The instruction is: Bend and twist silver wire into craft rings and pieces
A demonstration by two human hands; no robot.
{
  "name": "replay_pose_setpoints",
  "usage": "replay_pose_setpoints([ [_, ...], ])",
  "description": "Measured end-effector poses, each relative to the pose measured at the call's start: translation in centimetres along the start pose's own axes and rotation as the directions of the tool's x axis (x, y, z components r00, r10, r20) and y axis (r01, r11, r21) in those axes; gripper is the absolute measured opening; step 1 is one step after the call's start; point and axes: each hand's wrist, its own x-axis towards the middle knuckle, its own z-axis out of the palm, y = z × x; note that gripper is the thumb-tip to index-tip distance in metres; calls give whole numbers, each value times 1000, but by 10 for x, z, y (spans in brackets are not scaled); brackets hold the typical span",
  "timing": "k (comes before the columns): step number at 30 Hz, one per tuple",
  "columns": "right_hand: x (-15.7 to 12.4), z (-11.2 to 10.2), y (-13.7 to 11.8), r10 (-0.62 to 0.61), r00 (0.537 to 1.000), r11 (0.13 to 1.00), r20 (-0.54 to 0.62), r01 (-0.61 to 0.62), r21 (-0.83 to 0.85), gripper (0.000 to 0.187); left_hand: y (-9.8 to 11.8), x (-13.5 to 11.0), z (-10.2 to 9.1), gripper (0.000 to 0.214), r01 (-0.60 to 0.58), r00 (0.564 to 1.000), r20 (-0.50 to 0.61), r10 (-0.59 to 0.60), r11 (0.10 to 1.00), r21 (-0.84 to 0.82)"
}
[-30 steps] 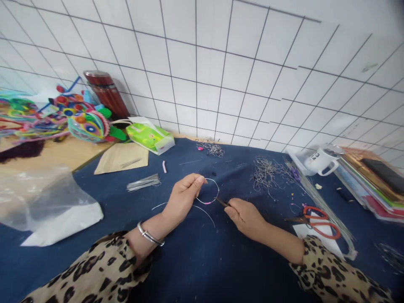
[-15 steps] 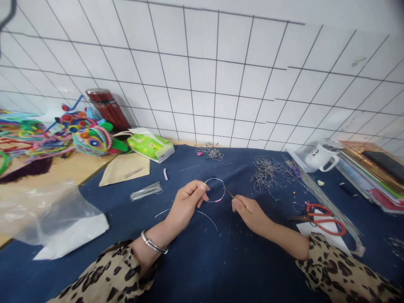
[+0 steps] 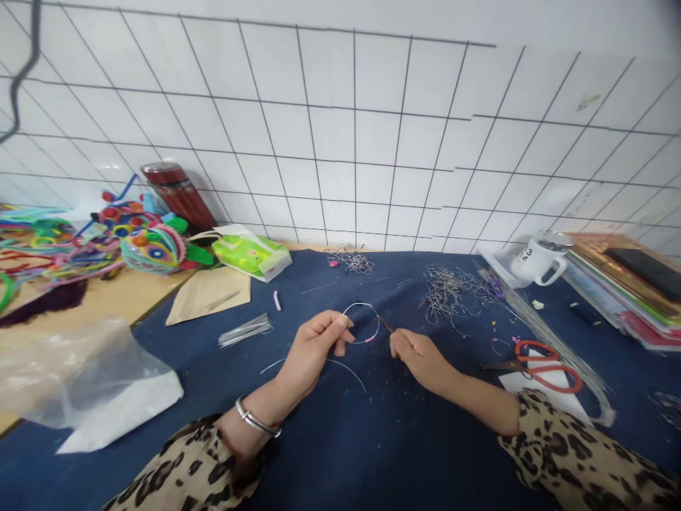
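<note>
A: Starting at the left, what are the fingers doing?
B: The left hand (image 3: 313, 348), at the centre of the frame, has thumb and forefinger pinched together on the left side of the silver wire ring (image 3: 367, 305).

A: How would that ring handle?
B: Very light, I'd judge: springy, smooth enough to slide, easily kinked. A fingertip pinch on bare wire looks best, clear of the pink beads (image 3: 371, 339) at its lower right.

A: Which way does it point?
B: It's nearly round, so no clear long axis; its open face shows to the viewer. A curved wire end (image 3: 348, 367) runs toward lower right beneath the hand; I can't tell whether it joins.

A: And farther right?
B: The right hand (image 3: 420, 358) is curled closed around a slim dark tool (image 3: 386, 326), angled up-left, its tip at the ring's right side; contact is unclear.
</note>
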Motion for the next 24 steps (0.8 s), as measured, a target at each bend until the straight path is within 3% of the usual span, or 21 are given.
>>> replay_pose_setpoints([
  [4,0,1,0,-23,999,998,32,24,-57,38,0,3,-1,22,18,1000,16,-19,998,62],
  [11,1,2,2,-28,998,987,52,36,-157,38,5,1,-2,27,-96,995,-10,102,967,234],
  [21,2,-3,3,9,1000,999,12,-8,-38,42,2,4,-3,24,-85,994,-47,93,984,158],
  [24,2,-5,1,4,998,993,57,3,-122,43,2,4,-4,25,-65,994,-76,80,980,187],
])
